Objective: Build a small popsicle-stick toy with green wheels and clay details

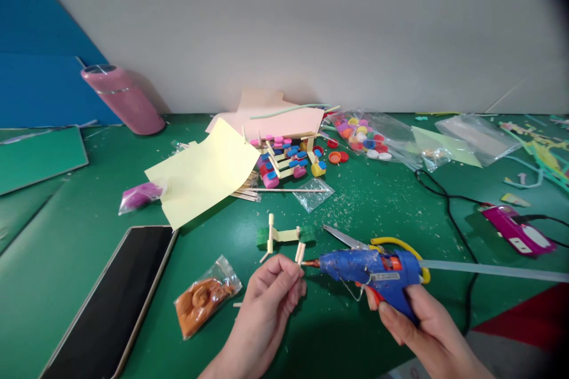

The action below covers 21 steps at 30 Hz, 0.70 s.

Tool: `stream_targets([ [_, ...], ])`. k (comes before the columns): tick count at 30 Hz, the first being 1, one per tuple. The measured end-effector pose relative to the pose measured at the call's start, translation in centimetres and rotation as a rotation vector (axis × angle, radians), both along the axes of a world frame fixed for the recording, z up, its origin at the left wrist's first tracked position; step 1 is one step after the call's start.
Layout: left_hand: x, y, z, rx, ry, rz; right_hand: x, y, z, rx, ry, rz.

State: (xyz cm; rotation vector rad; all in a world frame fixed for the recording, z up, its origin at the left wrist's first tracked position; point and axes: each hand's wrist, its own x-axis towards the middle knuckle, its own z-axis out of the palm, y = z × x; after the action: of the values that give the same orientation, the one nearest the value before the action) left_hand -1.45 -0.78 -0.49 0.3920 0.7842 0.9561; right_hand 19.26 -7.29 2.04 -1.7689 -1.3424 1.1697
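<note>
My right hand (420,325) is wrapped round the handle of a blue hot glue gun (373,266), a long clear glue stick (489,271) running out of its back. Its copper nozzle points left, at or very near the short wooden sticks (300,253) pinched in my left hand (275,290). Whether nozzle and sticks touch, I cannot tell. Just beyond my left hand lies a small piece (287,235) of pale strips with green caps at both ends. Scissors (349,238) with yellow handles lie partly hidden behind the glue gun.
A phone (115,302) and a bag of orange clay (207,302) lie on the left. Yellow paper (207,172), several cap-and-stick pieces (284,163) and a bag of bottle caps (367,136) are farther back. A pink bottle (127,100) leans left. Black cable (448,207) runs by a magenta power strip (515,231).
</note>
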Motion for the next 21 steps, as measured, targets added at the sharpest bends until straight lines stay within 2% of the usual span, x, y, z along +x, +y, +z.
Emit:
stream_targets([
  [4,0.0,-0.1,0.0,0.009,-0.003,-0.003,0.4,-0.1,-0.2,-0.027,-0.009,0.065],
  [10,-0.1,-0.2,0.1,0.014,-0.003,-0.013,-0.4,0.2,0.1,0.019,0.012,-0.06],
  [16,-0.1,-0.2,0.2,0.006,0.006,-0.015,-0.8,0.5,0.6,0.036,0.024,-0.077],
  [21,-0.1,-0.2,0.2,0.003,0.008,-0.014,-0.6,0.5,0.3,0.027,0.038,-0.1],
])
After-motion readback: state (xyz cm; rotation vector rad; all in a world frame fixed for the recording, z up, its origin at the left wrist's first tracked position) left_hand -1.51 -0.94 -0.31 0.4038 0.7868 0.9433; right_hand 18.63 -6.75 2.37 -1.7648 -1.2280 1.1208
